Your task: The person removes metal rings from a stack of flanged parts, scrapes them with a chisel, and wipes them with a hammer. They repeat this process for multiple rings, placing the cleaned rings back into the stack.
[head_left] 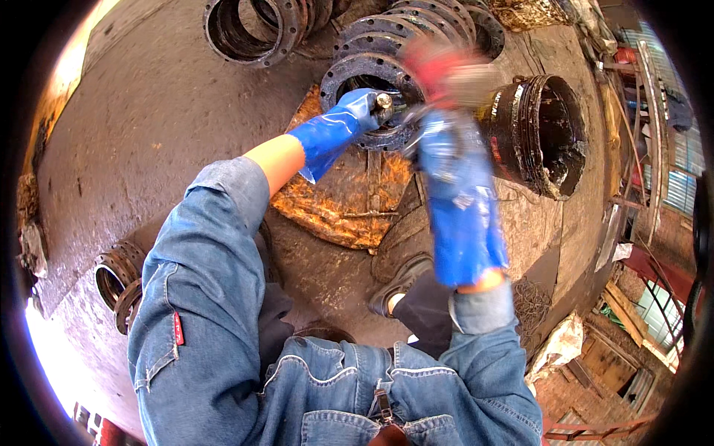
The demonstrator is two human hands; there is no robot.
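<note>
In a blue rubber glove, my left hand is closed round a short metal bar whose rounded end points up, like a chisel. That hand is over the opening of a dark greasy flanged ring with bolt holes, the front one of a leaning row. The bar's lower end is hidden. My right hand, also blue-gloved, is smeared by motion just right of the ring. Above it is the blurred red head of what looks like a hammer; its handle and my fingers are not clear.
More flanged rings lean behind the front one, and others stand at the upper left. A black drum-like cylinder lies at right. Below the ring is an orange-stained sheet. Small rings lie lower left, scrap wood far right.
</note>
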